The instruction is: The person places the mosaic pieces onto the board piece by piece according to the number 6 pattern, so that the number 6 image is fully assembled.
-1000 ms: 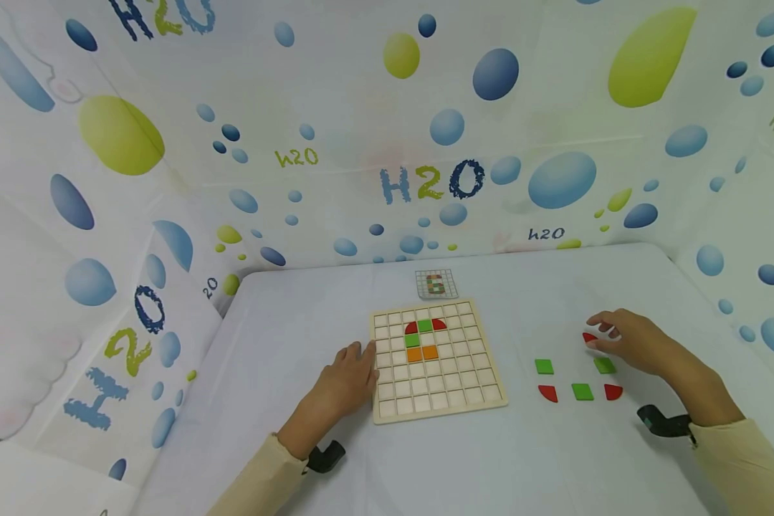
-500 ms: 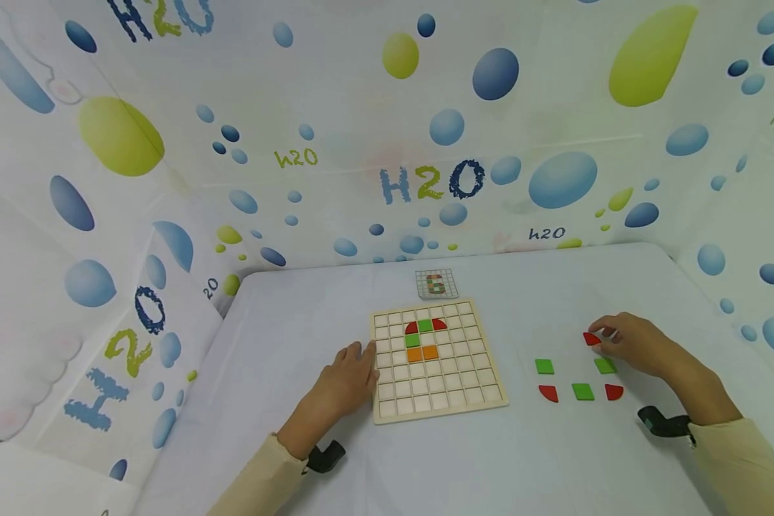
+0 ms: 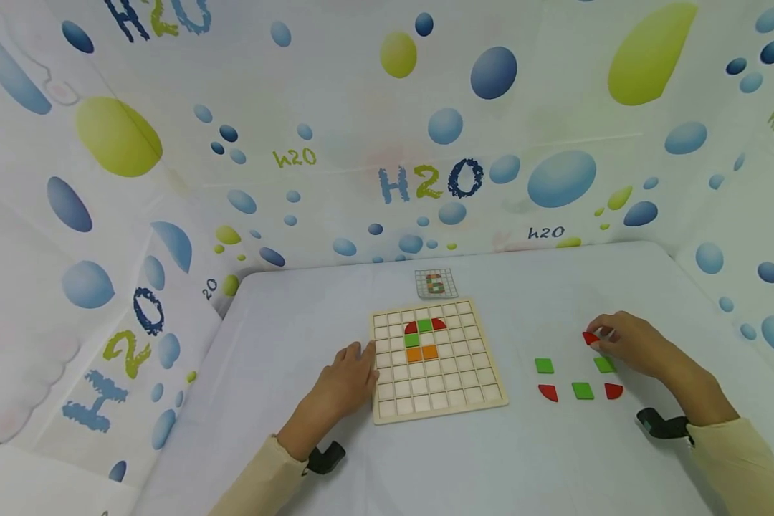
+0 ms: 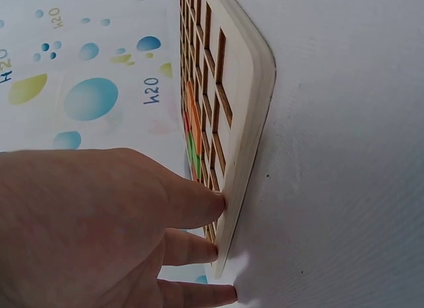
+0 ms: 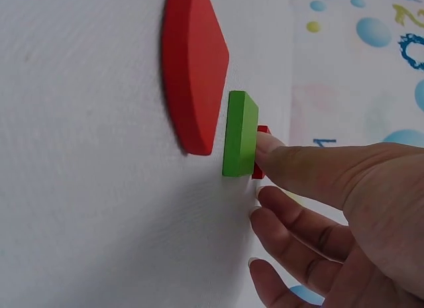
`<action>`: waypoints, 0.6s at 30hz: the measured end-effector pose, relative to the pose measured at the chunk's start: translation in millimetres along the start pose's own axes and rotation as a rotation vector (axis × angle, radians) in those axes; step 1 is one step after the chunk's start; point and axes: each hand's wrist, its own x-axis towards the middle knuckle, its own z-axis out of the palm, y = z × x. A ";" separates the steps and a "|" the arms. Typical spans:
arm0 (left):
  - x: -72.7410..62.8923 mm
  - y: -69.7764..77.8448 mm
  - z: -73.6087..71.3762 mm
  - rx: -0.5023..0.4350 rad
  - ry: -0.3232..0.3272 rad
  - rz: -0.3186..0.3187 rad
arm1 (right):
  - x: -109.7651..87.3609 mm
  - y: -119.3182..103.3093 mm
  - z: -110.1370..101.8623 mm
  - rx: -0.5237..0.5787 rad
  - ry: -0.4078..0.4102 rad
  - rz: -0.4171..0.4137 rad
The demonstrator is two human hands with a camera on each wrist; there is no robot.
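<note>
Red piece [image 3: 590, 337] (pinched), flat gridded board [image 3: 433, 368]

I was in a small screened-off corner, more makeshift booth than proper room; home or lab, I could not tell. Behind and on both sides of the desk [image 3: 322, 304] rose white sheeting [image 3: 348, 93], printed with blue and lime droplets [image 3: 562, 179] and "H2O" lettering [image 3: 395, 188], much like a shower curtain. White cloth [image 3: 567, 459] covered the desk right to its rounded far corners, and the gridded wooden board [image 3: 437, 385] on it lent the spot a play-corner look.
</note>
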 end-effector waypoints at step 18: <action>-0.5 -0.9 1.6 0.022 0.006 0.007 | -1.1 -1.7 1.6 0.030 -0.015 0.021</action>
